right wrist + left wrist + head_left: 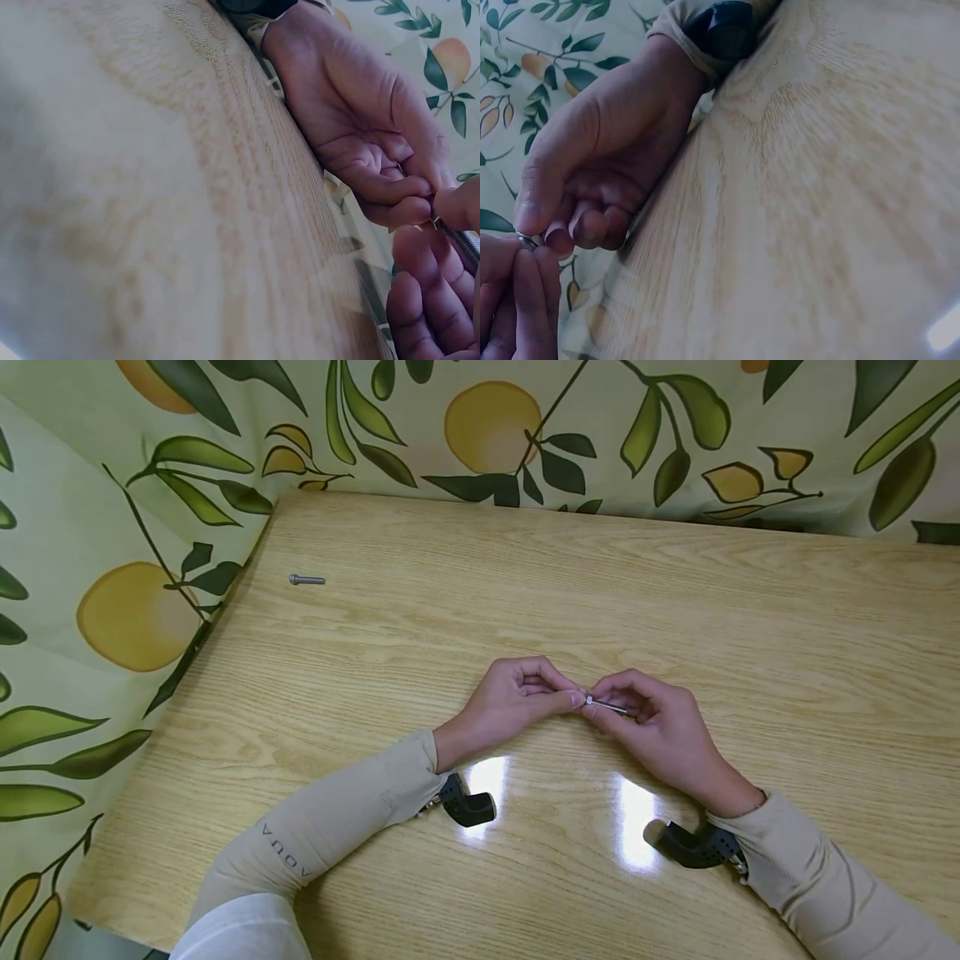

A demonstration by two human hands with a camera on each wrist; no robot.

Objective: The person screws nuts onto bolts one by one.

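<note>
In the head view a metal bolt (609, 705) is held between both hands above the table. My left hand (513, 700) pinches its wider, shiny end with thumb and forefinger. My right hand (667, 727) pinches it close beside the left fingertips, and the shank points toward the right palm. Threads show on the bolt (465, 245) in the right wrist view, where the left hand (352, 112) is seen from across. Fingertips cover much of the wide end, so whether a separate nut sits there is unclear. The right hand (517, 304) appears at the left wrist view's lower left corner.
A second bolt (307, 579) lies on the wooden table (450, 585) toward its far left. Fruit-patterned cloth (495, 427) hangs behind the table and along its left side. Dark wrist mounts (468, 806) hang below both sleeves.
</note>
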